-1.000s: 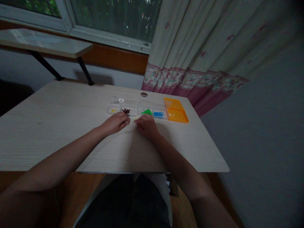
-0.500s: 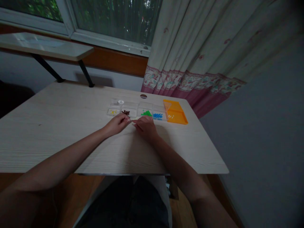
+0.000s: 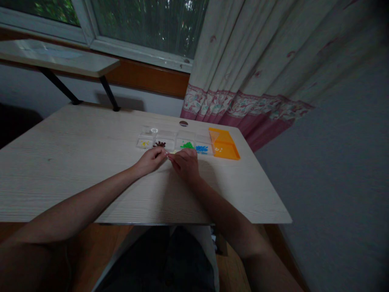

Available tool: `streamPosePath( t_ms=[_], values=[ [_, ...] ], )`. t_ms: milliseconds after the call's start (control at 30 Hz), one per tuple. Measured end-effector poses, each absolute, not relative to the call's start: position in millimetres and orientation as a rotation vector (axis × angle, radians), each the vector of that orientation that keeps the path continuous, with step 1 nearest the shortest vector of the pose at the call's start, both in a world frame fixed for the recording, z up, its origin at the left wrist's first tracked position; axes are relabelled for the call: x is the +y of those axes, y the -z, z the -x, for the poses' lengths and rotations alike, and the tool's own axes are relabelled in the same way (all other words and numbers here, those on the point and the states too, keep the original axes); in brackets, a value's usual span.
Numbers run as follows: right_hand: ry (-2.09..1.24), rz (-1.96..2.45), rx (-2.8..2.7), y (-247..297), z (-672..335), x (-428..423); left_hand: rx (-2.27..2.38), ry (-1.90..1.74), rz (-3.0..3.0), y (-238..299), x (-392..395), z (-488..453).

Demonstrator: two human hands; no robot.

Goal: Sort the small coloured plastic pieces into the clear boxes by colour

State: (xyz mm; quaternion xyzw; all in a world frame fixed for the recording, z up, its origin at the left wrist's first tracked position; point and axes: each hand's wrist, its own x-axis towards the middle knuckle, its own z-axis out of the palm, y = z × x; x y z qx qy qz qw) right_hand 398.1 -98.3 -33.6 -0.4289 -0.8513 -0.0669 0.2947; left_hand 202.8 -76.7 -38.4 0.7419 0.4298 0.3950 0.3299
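Observation:
My left hand [image 3: 152, 159] and my right hand [image 3: 186, 162] meet fingertip to fingertip just in front of a row of clear plastic boxes. Both are closed in a pinch; whatever sits between the fingers is too small to make out. Behind my left hand lie dark brown pieces [image 3: 159, 144] in one clear box, with yellow pieces [image 3: 144, 143] in the box left of it. Green pieces [image 3: 187, 144] and blue pieces [image 3: 201, 149] lie in the boxes behind my right hand. An orange box [image 3: 226, 144] with a few small white pieces [image 3: 218, 150] stands at the row's right end.
The boxes stand toward the back of a pale wooden table [image 3: 100, 178]. A round dark cable-hole cover [image 3: 183, 123] is behind them. A raised shelf [image 3: 67, 59] is at the back left, and a curtain [image 3: 243, 73] hangs beyond the back right edge.
The fingertips of both hands have come closer together, my right fingers shifting slightly. The boxes and the pieces in them stay in place.

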Motion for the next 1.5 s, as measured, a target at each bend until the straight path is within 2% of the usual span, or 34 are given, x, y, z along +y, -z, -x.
streamPosePath(
  t_ms=[233,367,533,700,900,1333,1500],
  values=[
    [0.247,1.114,-2.329,31,-400,-100,1.172,-0.989,-1.99,35,-79,-203],
    [0.177,1.153,-2.306,29,-402,-96,1.145,-1.001,-2.031,36,-78,-200],
    [0.135,1.491,-1.905,27,-439,-69,1.121,-0.959,-2.24,36,-76,-192],
    [0.246,1.872,-1.487,29,-509,-48,1.116,-0.888,-2.395,34,-76,-186],
    [0.198,2.127,-1.284,38,-540,-47,1.099,-0.87,-2.42,33,-76,-185],
    [0.184,1.961,-1.211,42,-541,-42,1.083,-0.875,-2.414,39,-74,-183],
    [0.258,1.763,-1.451,39,-507,-48,1.059,-0.855,-2.421,39,-74,-183]
  ],
)
